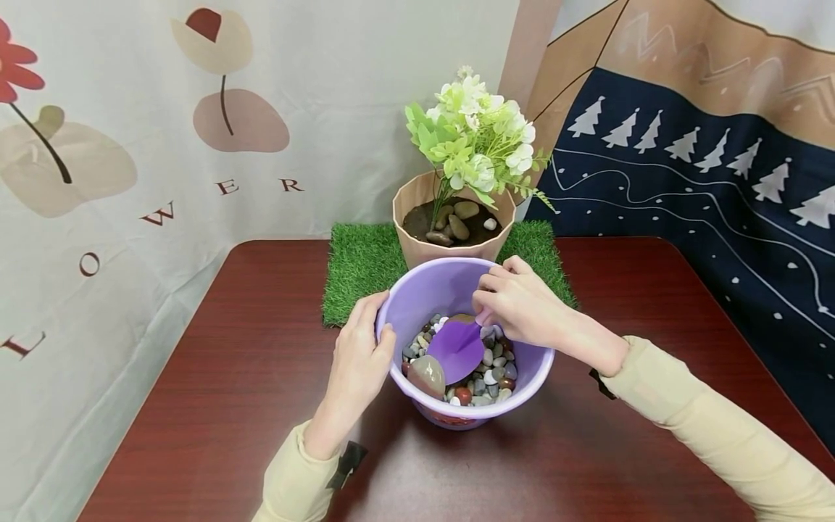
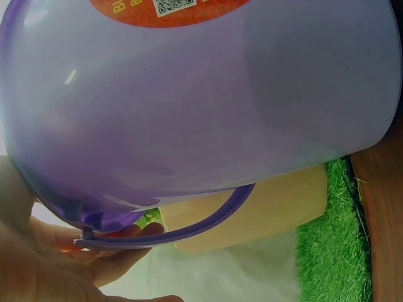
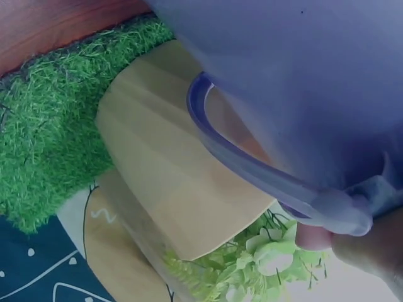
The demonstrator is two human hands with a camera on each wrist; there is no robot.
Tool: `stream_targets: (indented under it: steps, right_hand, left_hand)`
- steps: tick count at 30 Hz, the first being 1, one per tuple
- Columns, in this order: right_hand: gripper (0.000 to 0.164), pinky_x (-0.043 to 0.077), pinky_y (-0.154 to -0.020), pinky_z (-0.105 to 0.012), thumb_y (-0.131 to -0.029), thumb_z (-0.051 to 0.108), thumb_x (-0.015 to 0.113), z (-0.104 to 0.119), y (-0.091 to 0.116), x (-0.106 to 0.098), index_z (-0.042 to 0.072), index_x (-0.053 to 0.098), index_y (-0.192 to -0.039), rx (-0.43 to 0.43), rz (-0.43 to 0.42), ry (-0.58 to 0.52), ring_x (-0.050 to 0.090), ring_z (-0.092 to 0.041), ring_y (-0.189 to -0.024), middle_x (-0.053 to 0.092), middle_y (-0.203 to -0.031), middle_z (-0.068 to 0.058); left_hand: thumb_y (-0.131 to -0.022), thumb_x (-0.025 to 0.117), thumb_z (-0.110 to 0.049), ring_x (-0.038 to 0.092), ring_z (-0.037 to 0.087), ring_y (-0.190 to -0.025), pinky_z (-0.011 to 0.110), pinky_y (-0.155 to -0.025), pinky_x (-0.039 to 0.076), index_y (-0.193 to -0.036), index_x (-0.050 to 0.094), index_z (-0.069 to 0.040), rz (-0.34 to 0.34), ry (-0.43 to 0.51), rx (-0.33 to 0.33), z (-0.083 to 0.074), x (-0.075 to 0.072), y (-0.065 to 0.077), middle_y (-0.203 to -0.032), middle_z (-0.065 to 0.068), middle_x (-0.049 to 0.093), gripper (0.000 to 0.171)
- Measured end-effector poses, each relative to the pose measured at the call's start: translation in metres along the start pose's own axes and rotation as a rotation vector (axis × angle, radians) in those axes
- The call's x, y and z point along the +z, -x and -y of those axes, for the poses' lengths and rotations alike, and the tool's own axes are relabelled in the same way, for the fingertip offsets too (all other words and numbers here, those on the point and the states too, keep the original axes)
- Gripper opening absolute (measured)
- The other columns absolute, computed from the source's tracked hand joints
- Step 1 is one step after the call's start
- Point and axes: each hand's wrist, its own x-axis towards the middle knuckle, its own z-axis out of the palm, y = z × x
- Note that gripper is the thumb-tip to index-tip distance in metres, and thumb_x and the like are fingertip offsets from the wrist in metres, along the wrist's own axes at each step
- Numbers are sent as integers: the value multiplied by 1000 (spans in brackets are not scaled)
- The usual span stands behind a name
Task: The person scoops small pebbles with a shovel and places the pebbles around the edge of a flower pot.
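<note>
While the scoop (image 1: 455,351) lies slanted on the pebbles (image 1: 499,371) inside the bucket (image 1: 424,286), its visible face bears no stones, and a big stone (image 1: 427,375) sits at its left edge. To work well here, I would keep the blade low and slide it under the pebbles rather than press from above — small pushes should be enough. The big stone could block the edge or roll, so it seems wiser to pass beside it. A steady bucket also matters, because a pull on one side could tilt it.

The right hand (image 1: 522,301) comes over the far right rim with bent wrist, its fingers curled and pinching the scoop's handle. The left hand (image 1: 362,348) rests against the outer left side, fingers loosely spread near the bail (image 2: 208,226) and thumb by the rim — a light support, I judge, not a tight hold. Beyond the bucket, the pot (image 1: 450,251) with flowers (image 1: 483,138) stands on turf (image 1: 359,268), which lies on the worktop (image 1: 261,348).
</note>
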Motion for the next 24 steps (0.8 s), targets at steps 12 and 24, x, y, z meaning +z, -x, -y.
stream_targets:
  steps: [12, 24]
  right_hand:
    - [17, 31, -77, -35, -71, 29, 73, 0, -1, 3, 19, 60, -76, -15, 0, -50, 51, -15, -76, 57, -74, 6]
    - [15, 30, -80, -35, -72, 27, 74, 1, -1, 0, 19, 62, -78, 32, 12, -116, 52, -13, -80, 59, -77, 8]
  left_hand:
    - [-82, 53, -9, 58, 27, -107, 45, -87, 47, -126, 53, -8, -3, 8, 0, 0, 1, 0, -125, 7, 55, 44]
    - [-82, 53, -8, 58, 27, -107, 44, -87, 47, -125, 53, -7, -8, 7, 9, 1, 1, 0, -124, 8, 55, 43]
